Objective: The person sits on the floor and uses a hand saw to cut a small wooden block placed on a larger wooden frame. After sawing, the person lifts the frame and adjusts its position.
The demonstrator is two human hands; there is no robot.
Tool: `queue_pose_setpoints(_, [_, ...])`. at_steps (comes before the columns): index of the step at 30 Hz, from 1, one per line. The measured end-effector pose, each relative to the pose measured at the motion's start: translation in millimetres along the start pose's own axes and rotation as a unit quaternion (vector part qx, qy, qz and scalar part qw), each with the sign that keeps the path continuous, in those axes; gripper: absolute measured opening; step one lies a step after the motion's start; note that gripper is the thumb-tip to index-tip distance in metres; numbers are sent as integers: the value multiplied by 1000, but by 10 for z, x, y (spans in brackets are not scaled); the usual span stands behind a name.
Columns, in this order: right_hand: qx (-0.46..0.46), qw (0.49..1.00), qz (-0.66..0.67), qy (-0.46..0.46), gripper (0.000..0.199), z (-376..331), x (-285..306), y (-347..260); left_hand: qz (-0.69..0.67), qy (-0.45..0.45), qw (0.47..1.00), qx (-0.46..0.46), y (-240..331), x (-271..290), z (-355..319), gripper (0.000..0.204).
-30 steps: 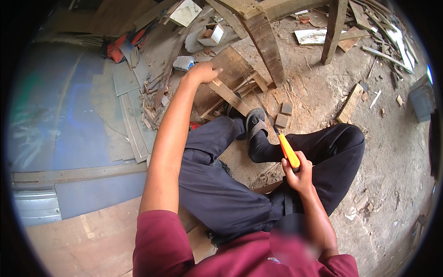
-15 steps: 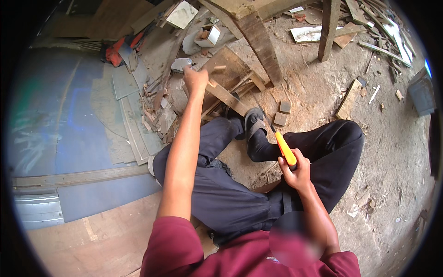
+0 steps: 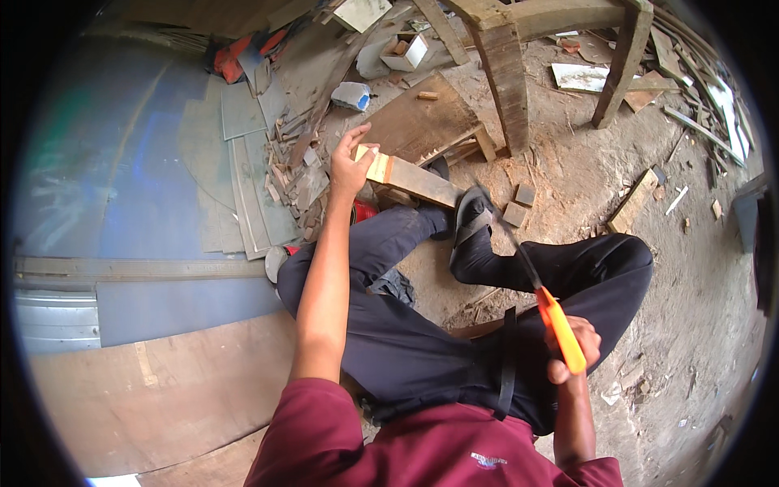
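A wooden strip (image 3: pixel 426 183) with a pale, freshly coloured end lies slanted in front of me. My left hand (image 3: pixel 350 169) has its thumb pressed on the pale end, the fingers partly stretched along the far side. The strip's other end meets my sandalled foot (image 3: pixel 471 217). Low at the right, above my bent knee, my right hand (image 3: pixel 578 342) is wrapped round the orange-yellow handle of a handsaw (image 3: pixel 560 325). Its narrow dark blade, blurred by motion, points up and left toward the foot, apart from the strip. A wide brown board (image 3: pixel 418 118) rests behind the strip.
Two small wood blocks (image 3: pixel 515 214) lie right of my foot amid sawdust. A wooden frame with thick legs (image 3: pixel 505 89) stands ahead. Scrap wood (image 3: pixel 633 199) litters the right floor. At left are blue-grey sheets (image 3: pixel 146 162); a red can (image 3: pixel 363 213) sits by my knee.
My right hand has drawn the saw back toward my body and to the right. My left hand's fingers have loosened and the strip's pale end now shows. The whole view has shifted slightly.
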State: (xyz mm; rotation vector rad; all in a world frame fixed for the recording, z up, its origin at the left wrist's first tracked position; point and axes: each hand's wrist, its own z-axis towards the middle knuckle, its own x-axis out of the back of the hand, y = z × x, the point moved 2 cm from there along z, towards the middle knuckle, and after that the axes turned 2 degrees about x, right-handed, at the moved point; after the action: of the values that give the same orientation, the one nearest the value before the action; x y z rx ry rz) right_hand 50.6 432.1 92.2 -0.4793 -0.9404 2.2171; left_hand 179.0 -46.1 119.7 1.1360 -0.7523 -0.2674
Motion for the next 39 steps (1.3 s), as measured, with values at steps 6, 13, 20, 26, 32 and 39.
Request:
queue_pose_setpoints(6, [-119,983,59,126,65,-35,119,-242,-63,14,997,-33,43,-47,-161,56])
queue_pose_setpoints(13, [-140,971,62,182,48,24,-355,115,-160,30,987,4,139,-146,-173,53])
queue_pose_setpoints(20, [-383,904,-44,187,23,296,-587,669,-243,27,968,50,-54,-114,-166,41])
queue_pose_setpoints(26, [-371,911,-52,171,26,673,-558,1342,-235,7,971,33,39,-97,-170,34])
queue_pose_setpoints(32, [-320,914,-240,68,49,436,-595,1972,-157,-98,978,-91,783,-180,-139,44])
queue_pose_setpoints(39, [-309,908,-270,-90,55,-291,-798,2419,-141,-130,952,-240,1667,-250,-343,58])
